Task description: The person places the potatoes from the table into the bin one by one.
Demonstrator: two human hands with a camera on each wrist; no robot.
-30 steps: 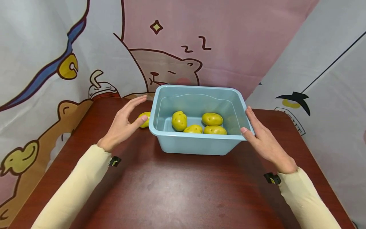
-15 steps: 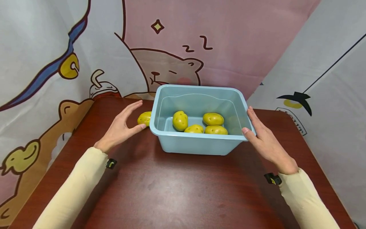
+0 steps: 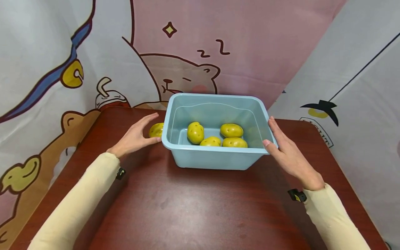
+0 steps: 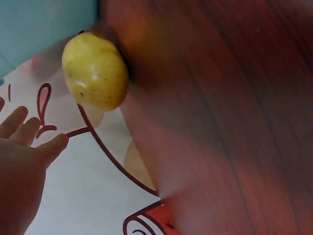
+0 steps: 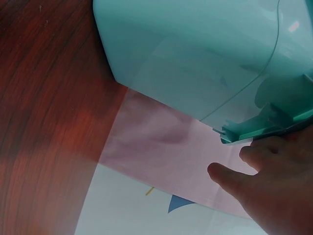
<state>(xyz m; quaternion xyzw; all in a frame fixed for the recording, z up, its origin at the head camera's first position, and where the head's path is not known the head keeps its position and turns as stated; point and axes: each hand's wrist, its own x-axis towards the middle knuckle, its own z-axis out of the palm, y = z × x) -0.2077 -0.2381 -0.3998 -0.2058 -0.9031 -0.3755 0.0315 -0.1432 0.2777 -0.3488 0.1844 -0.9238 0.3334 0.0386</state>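
Note:
A light-blue plastic tub [image 3: 209, 158] stands on the table with several yellow potatoes [image 3: 195, 133] in it. Outside it, by the left wall, lies another potato [image 3: 156, 130], partly hidden by the rim; the left wrist view shows this loose potato [image 4: 95, 72] whole. My left hand [image 3: 132, 138] is spread around that side, fingers beyond the potato and thumb near the tub's rim. A gap shows between my left hand [image 4: 24, 166] and the potato in the left wrist view. At the right end, my right hand [image 3: 289, 154] holds the rim, thumb over its corner and fingers along the outside.
The dark reddish wooden table [image 3: 187, 208] extends in front of the tub and to both sides. Behind it hangs a cloth printed with cartoons [image 3: 250, 45], close to the table's back edge. Small black wrist cameras [image 3: 297, 195] sit under both sleeves.
My left hand first drew back left from the loose potato, then came slightly right again, its thumb now lower by the rim. The tub and my right hand have stayed in place.

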